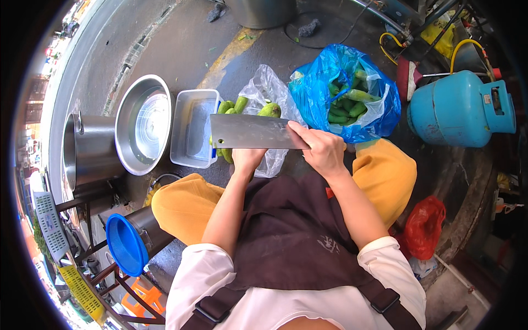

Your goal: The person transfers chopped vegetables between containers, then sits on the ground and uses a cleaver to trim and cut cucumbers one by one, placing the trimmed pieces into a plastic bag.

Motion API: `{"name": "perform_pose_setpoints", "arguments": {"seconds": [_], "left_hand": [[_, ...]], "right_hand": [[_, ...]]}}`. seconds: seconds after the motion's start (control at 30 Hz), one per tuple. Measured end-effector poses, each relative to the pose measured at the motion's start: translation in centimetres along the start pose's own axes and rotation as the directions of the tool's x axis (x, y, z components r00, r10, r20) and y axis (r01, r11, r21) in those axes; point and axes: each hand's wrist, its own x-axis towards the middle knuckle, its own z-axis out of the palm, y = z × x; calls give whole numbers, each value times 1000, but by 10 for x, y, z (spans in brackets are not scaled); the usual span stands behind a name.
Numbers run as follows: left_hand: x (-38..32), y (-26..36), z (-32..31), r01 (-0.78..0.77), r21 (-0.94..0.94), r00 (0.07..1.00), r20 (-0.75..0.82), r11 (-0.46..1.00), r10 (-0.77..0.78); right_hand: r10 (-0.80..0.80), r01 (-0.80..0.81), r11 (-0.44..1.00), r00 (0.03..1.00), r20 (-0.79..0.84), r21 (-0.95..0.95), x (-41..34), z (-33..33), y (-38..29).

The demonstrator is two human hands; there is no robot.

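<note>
My right hand [326,150] grips the handle end of a broad cleaver [251,131], its forefinger laid along the blade. The blade lies crosswise, pointing left, with a small hole near its far corner. Behind it, my left hand [248,158] is mostly hidden; only the wrist and back of the hand show. Beyond the blade's upper edge lie several green gourds [270,110], partly covered by it. A clear plastic bag [274,88] spreads on the ground around them. To the left, a clear plastic box [196,123] with blue clips stands beside the gourds.
A blue plastic bag [307,103] full of long green vegetables [357,97] stands ahead right. Farther right lies a teal gas cylinder [449,109]. Leftward are a steel basin [123,123], a steel pot [97,148] and a blue plastic basket [126,245]. A red bag [425,227] sits behind right.
</note>
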Motion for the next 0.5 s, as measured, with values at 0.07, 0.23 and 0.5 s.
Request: {"name": "perform_pose_setpoints", "arguments": {"seconds": [0.07, 0.23, 0.5], "left_hand": [[-8, -3, -5, 148, 112, 988, 14, 983, -151], [-19, -10, -9, 364, 227, 924, 33, 903, -380], [-28, -44, -10, 493, -173, 865, -6, 853, -501]], "right_hand": [[-17, 17, 1000, 1000, 9, 7, -3, 19, -6], [68, -63, 997, 993, 97, -46, -28, 54, 0], [596, -464, 801, 551, 585, -379, -81, 82, 52]]}}
